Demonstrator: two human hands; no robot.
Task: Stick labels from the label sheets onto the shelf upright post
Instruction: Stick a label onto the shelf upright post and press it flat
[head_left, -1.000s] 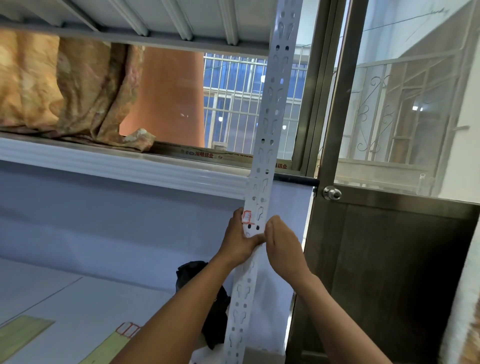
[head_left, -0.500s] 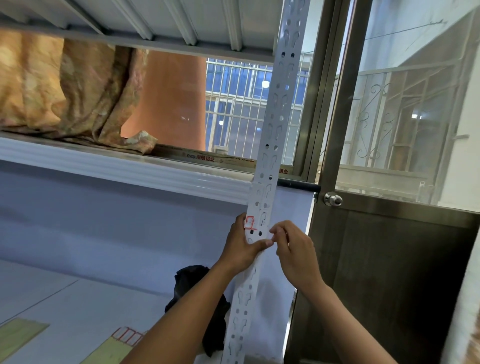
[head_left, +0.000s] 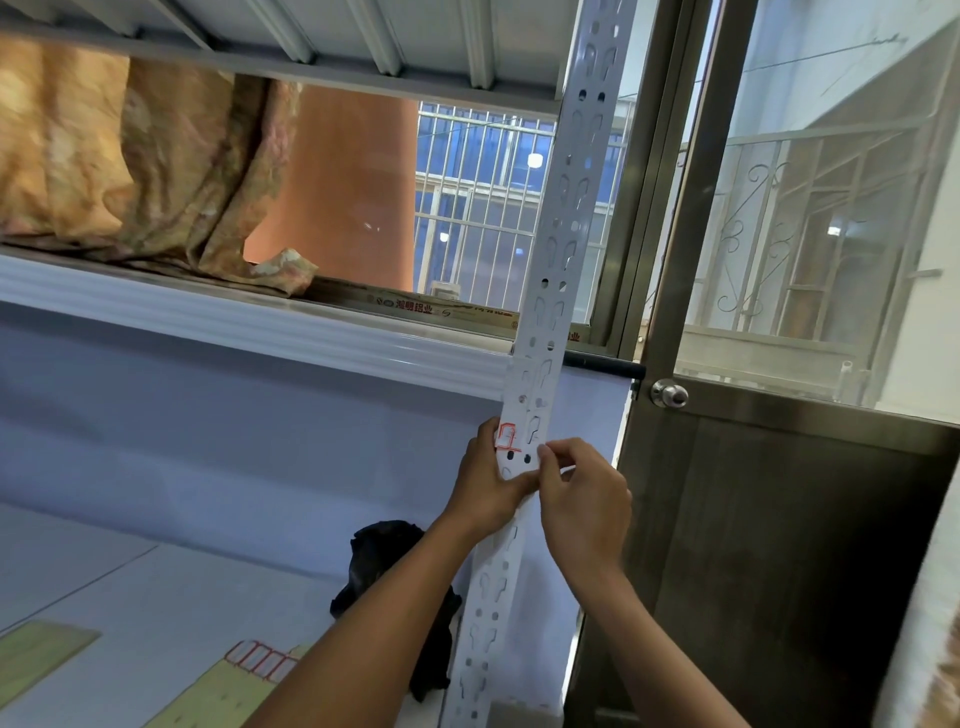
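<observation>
Two hands at the shelf upright post (head_left: 571, 208)
The left hand (head_left: 483, 483) has its grip curled round the post, thumb just below a stuck red-edged label (head_left: 506, 436); the right hand (head_left: 582, 499) has its fingertips pinched together at the post's right edge, possibly on something small.

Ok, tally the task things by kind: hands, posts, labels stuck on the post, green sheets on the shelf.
Hands: 2, left hand and right hand
Upright post: 1
Red-edged label on the post: 1
Green label sheets: 2
Total: 6
</observation>
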